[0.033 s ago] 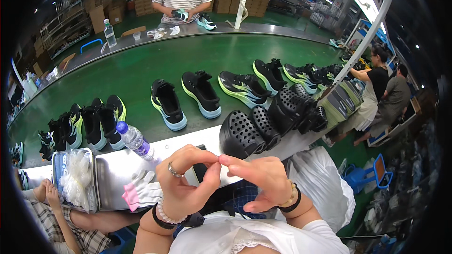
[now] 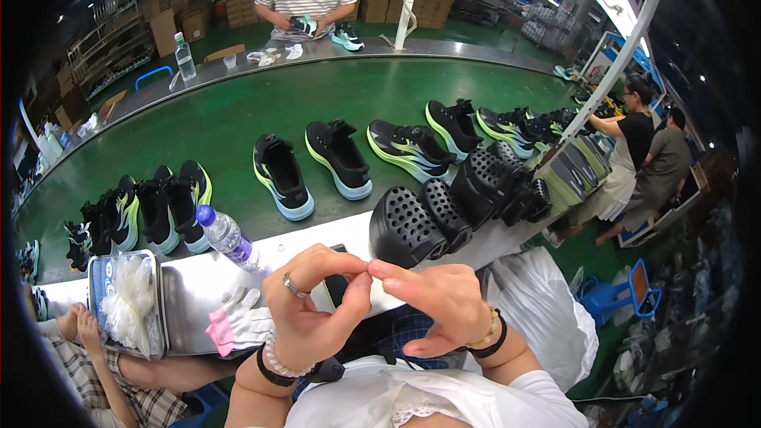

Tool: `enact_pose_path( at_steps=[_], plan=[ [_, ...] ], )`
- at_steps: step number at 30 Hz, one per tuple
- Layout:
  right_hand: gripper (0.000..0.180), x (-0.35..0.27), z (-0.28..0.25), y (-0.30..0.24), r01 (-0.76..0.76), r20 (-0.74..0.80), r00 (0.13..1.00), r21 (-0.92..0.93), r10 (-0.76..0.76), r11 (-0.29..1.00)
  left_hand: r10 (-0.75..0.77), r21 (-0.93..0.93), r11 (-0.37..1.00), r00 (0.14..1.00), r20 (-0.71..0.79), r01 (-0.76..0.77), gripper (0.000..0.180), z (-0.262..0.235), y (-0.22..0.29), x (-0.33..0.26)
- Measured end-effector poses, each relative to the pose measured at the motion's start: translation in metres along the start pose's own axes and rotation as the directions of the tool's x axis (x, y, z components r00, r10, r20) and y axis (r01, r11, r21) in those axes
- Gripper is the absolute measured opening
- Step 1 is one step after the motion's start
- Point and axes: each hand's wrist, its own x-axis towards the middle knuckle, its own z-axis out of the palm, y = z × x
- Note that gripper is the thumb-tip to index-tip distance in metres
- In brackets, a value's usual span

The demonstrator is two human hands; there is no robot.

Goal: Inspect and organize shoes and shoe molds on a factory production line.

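Note:
My left hand (image 2: 315,301), wearing a ring and a beaded bracelet, has its thumb and index finger curled into a loop with the tips close together. Whatever may be pinched there is too small to make out. The index fingertip of my right hand (image 2: 448,301) meets that left fingertip. My right thumb stands well apart and the fingers are stretched out, with nothing visible in them. Beneath my hands a dark phone (image 2: 336,285) lies partly covered on the white work surface (image 2: 190,313). Black perforated clogs (image 2: 404,226) stand just beyond my right hand.
Black sneakers (image 2: 282,178) with green and blue soles line the green belt (image 2: 238,123). Left of me are a purple-capped bottle (image 2: 227,238), pink-and-white gloves (image 2: 240,321) and a tray (image 2: 164,309) of clear plastic. A white bag (image 2: 547,309) hangs at right. Co-workers sit or stand around.

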Motion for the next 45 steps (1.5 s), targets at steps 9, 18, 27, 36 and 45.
enact_pose_path(
  at_steps=[9,18,27,36,45],
  plan=[
    [0.059,0.006,0.002,-0.003,0.098,-0.018,0.994,-0.327,-0.11,0.94,-0.046,0.018,0.999,0.999,0.028,0.045,0.014,-0.005,-0.002,0.001],
    [0.055,0.008,0.008,0.005,0.158,-0.019,0.984,-0.372,-0.178,0.915,-0.142,-0.009,0.99,0.99,0.004,0.142,0.009,-0.006,-0.006,0.001],
    [0.049,-0.001,0.008,0.012,0.11,-0.079,0.987,-0.286,-0.138,0.952,-0.263,-0.178,0.948,0.965,0.025,0.263,0.002,-0.006,-0.051,-0.001],
    [0.051,-0.052,0.007,0.081,-0.681,-0.336,0.62,-0.679,0.709,0.274,-0.341,0.683,0.483,0.837,-0.429,0.547,0.074,-0.068,-0.285,0.009],
    [0.06,-0.088,0.015,0.097,-0.64,-0.321,0.568,-0.751,0.758,0.161,-0.406,0.621,0.668,0.9,-0.156,0.409,0.034,-0.05,-0.327,-0.003]
  ],
)
